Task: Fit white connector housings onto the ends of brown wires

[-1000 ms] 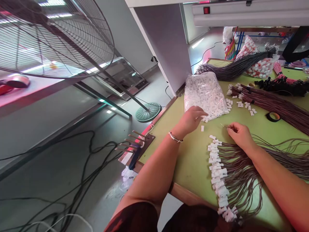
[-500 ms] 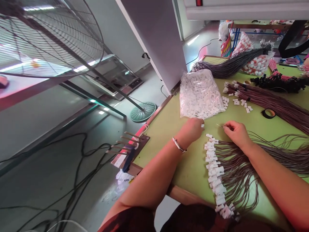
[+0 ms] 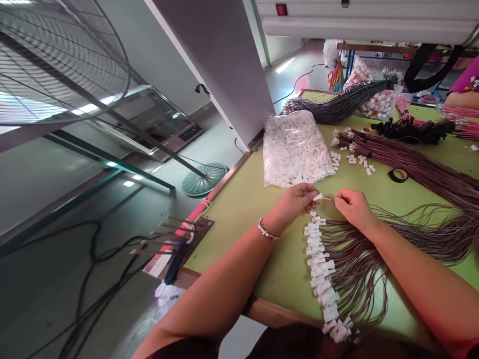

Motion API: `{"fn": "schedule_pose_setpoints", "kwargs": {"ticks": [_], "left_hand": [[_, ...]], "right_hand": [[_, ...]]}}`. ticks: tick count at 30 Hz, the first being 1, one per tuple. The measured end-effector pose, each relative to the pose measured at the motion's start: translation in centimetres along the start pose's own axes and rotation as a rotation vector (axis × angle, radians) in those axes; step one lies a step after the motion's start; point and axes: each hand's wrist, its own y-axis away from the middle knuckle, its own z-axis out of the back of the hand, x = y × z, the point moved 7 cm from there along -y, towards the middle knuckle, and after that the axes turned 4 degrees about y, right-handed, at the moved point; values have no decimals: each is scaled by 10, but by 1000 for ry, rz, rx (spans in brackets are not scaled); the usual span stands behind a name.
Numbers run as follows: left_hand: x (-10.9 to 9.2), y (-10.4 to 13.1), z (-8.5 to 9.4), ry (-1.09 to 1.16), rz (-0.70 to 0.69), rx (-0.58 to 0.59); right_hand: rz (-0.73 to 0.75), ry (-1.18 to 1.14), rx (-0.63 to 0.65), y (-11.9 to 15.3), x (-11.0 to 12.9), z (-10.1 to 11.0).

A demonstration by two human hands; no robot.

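Observation:
Between the fingertips of my left hand (image 3: 299, 198) is a small white plastic connector housing (image 3: 318, 197). My right hand (image 3: 352, 205) pinches a thin wire (image 3: 328, 199) whose bare metal end points at the housing; I cannot tell whether the tip is inside it. Below both hands lies a column of white connectors (image 3: 321, 269) fitted on brown wires (image 3: 359, 249), which trail off to the right. A clear plastic bag of white connectors (image 3: 295, 147) rests just beyond my left hand.
Loose connectors (image 3: 361, 160) and a roll of black tape (image 3: 398, 174) lie past my right hand. Bundles of dark red wires (image 3: 411, 157) and grey wires (image 3: 337, 102) stretch behind. A pronged rack (image 3: 175, 239) sits at the table's left edge. A fan (image 3: 63, 65) stands left; another person's sleeve (image 3: 466, 75) shows far right.
My hands have come together, bringing the housing and the wire's end close to each other. The housing shows more clearly in my left fingers. The camera view has shifted slightly to the right.

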Motion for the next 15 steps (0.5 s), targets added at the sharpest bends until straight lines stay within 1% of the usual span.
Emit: {"fn": "schedule_pose_setpoints", "kwargs": {"ticks": [3,6,11,15], "left_hand": [[7,-3,-4,79,30,26],[9,-6,-4,112,27,42],[6,-4,-6,112,42,60],[3,-1,-6,63,5,35]], "right_hand": [[0,-18,7,0,2,-1],[-14,-44,-24,0,1,1],[-5,-24,-34,-1,0,0],[-31,-16,-3,-2,-3,-2]]}}
